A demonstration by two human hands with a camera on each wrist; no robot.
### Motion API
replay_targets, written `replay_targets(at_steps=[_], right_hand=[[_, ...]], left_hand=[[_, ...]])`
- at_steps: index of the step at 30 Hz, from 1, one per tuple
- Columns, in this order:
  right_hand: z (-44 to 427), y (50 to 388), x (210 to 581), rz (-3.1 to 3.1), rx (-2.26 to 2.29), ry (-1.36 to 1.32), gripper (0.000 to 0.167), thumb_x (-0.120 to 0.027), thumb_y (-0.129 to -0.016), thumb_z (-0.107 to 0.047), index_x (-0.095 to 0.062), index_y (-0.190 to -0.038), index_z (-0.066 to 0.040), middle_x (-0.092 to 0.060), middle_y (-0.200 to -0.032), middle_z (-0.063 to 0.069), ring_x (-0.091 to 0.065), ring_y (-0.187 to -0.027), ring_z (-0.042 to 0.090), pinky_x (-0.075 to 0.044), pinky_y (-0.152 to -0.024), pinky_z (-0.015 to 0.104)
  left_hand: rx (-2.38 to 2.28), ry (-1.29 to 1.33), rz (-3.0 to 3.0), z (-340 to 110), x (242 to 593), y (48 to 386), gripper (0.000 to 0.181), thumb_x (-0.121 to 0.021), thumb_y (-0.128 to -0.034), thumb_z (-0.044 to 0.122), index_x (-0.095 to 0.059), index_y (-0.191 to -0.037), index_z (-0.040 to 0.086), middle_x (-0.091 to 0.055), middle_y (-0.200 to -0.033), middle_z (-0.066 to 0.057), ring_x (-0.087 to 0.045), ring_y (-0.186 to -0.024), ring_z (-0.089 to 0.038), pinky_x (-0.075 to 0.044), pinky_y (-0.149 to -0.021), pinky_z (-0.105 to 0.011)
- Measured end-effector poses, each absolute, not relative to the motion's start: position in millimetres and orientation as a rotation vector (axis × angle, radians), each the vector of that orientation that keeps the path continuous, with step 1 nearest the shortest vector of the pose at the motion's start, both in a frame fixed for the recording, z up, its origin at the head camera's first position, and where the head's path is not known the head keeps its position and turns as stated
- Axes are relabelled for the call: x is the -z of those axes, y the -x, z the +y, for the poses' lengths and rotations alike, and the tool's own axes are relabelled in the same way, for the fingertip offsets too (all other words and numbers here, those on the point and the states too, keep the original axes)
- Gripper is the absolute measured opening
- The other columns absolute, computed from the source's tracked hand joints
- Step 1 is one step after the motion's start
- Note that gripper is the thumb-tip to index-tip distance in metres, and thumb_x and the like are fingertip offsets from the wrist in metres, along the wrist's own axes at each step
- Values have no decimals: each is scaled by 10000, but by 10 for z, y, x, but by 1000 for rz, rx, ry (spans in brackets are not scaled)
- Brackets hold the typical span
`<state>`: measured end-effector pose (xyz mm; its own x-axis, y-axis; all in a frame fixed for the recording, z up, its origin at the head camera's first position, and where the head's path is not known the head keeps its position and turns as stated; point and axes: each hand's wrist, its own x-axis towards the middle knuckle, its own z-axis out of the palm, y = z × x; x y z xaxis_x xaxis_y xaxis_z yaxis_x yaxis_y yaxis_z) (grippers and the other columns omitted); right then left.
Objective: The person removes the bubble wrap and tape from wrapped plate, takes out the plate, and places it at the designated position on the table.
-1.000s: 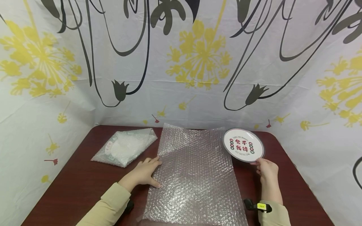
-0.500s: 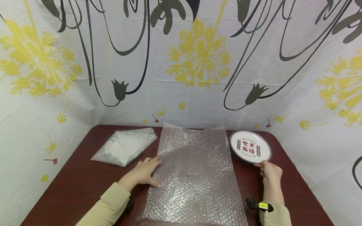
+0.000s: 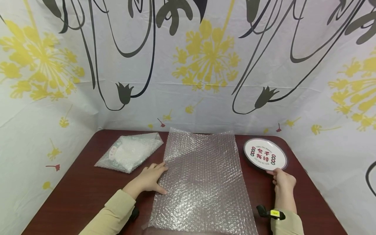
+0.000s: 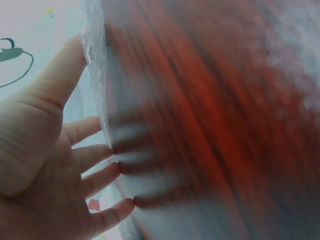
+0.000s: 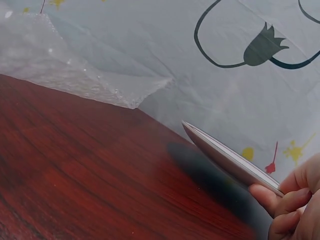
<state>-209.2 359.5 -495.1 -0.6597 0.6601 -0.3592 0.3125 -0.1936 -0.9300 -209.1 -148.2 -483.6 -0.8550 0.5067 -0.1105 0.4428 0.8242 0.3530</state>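
Note:
A white plate (image 3: 265,154) with a dark rim and red lettering is held by its near edge in my right hand (image 3: 283,180), over the right side of the table. The right wrist view shows the plate (image 5: 230,155) edge-on, tilted and a little above the wood, thumb and fingers pinching it. My left hand (image 3: 148,179) lies with spread fingers at the left edge of a bubble wrap sheet (image 3: 202,182). From the left wrist, the fingertips (image 4: 114,214) touch the table along that edge, and the thumb meets the bubble wrap (image 4: 95,45).
A bubble-wrapped bundle (image 3: 129,153) with something white inside lies at the back left of the dark red table (image 3: 79,189). A patterned cloth (image 3: 188,107) hangs behind and at both sides. The sheet's far corners curl up by the cloth.
My right hand has moved the plate to the right and slightly nearer, away from the bubble wrap's edge. My left hand has stayed in place.

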Motion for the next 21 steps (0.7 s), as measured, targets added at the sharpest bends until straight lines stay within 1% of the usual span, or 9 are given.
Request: replay_targets(at_steps=[2, 9, 18, 19, 21], right_hand=[[3598, 2088, 4954, -1785, -1935, 1156, 80, -549, -890, -107, -574, -826, -65, -591, -528, -76, -486, -506, 61, -411, -457, 217], [3604, 2087, 4978, -1702, -1961, 1163, 204, -555, -880, -62, -590, -681, -90, -610, -513, -51, -485, -468, 57, -395, -423, 214], [3610, 2094, 4995, -1692, -1971, 1178, 209, -552, -876, -44, -590, -677, -98, -612, -507, -48, -508, -465, 54, -407, -417, 212], [3611, 2096, 4997, -1697, -1973, 1176, 191, -550, -876, -45, -593, -696, -92, -614, -509, -46, -509, -463, 54, -410, -418, 213], [3613, 2100, 4999, -1713, -1977, 1172, 104, -542, -877, -49, -582, -783, -66, -620, -513, -45, -510, -454, 53, -416, -417, 216]], left_hand=[[-469, -736, 2808, -1484, 4839, 2089, 987, -839, -628, 519, -457, -1416, 63, -304, -1517, -166, -337, -1309, -360, -293, -1004, -598], [-488, -735, 2812, -1488, 4855, 2094, 989, -839, -625, 520, -457, -1415, 62, -304, -1516, -167, -335, -1312, -364, -285, -1007, -606], [-501, -731, 2808, -1492, 4872, 2095, 989, -838, -631, 518, -450, -1422, 68, -296, -1521, -163, -331, -1315, -357, -276, -1014, -600], [-504, -731, 2808, -1494, 4871, 2094, 989, -838, -632, 518, -450, -1422, 68, -297, -1521, -163, -331, -1315, -358, -275, -1014, -601], [-511, -732, 2806, -1496, 4869, 2090, 988, -839, -632, 516, -450, -1421, 65, -299, -1519, -166, -331, -1314, -360, -274, -1013, -605]])
